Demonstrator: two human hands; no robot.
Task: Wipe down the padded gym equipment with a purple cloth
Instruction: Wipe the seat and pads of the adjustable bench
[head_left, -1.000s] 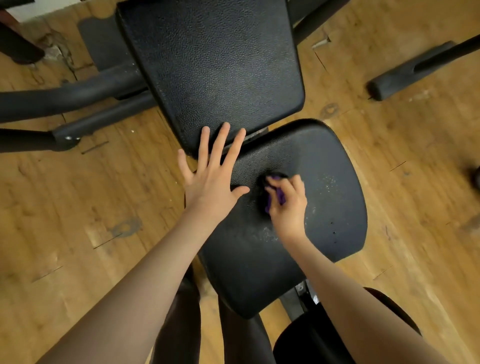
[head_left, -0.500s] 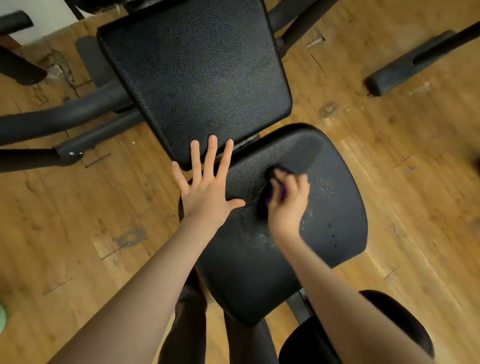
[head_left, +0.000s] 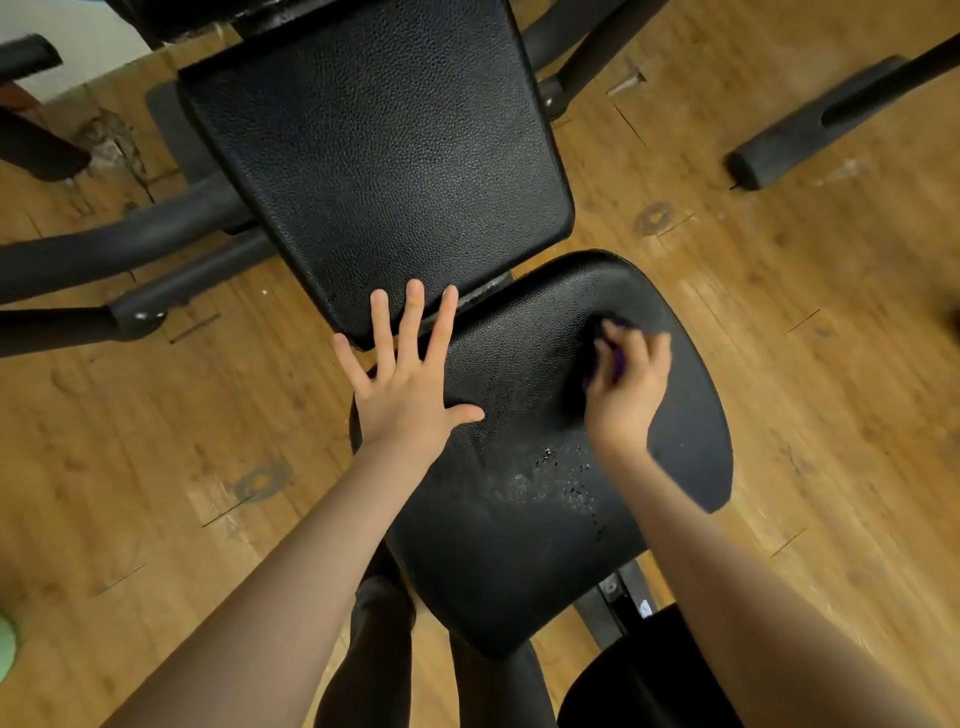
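The right hand (head_left: 626, 387) is curled around a bunched purple cloth (head_left: 610, 364) and presses it onto the seat pad (head_left: 519, 519), at the pad's far right portion. Only a small patch of the cloth shows between the fingers, so its shape and any long axis cannot be told. The left hand (head_left: 410, 384) lies flat with fingers straight and spread, holding nothing; its palm rests on the seat pad's far left edge and its fingertips reach across the gap onto the near edge of the back pad (head_left: 374, 156). The seat pad's long axis runs from the person's body away toward the back pad, which continues roughly the same line. Pale specks and small dark marks (possibly dust or wear) sit on the seat pad nearer the person than the right hand, so the unwiped area appears to lie toward the body; the right hand is the nearer one. Around the seat pad lies a wooden floor (head_left: 779, 415).
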